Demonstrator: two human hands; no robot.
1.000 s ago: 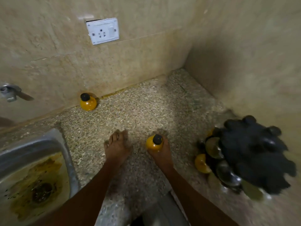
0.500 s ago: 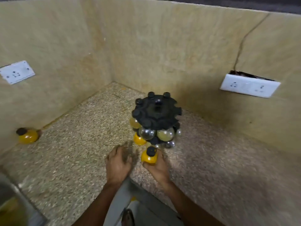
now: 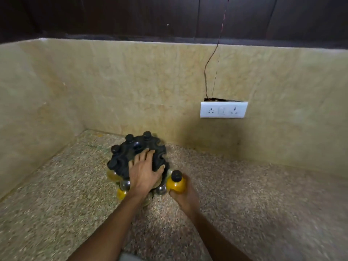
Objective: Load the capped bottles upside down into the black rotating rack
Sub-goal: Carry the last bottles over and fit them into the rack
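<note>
- The black rack (image 3: 138, 157) stands on the speckled counter (image 3: 244, 194) near its far left corner, where the two tiled walls meet
- Part of the loading looks done: several black caps (image 3: 129, 137) stick up along the rack's far and left rim, and yellow (image 3: 113, 175) and clear round bottles (image 3: 125, 184) hang beneath it
- The left hand (image 3: 145, 172) lies flat on the rack's top, fingers spread and straight, thumb out to the right
- The right hand (image 3: 185, 193) holds a yellow bottle (image 3: 177, 183) just beside the rack's near right edge, fingers wrapped round its body
- That bottle's black cap points up, so by my judgement it has yet to be turned and seated
- Open notches (image 3: 162, 153) show on the right rim, so room is left; how many bottles remain I cannot tell
</note>
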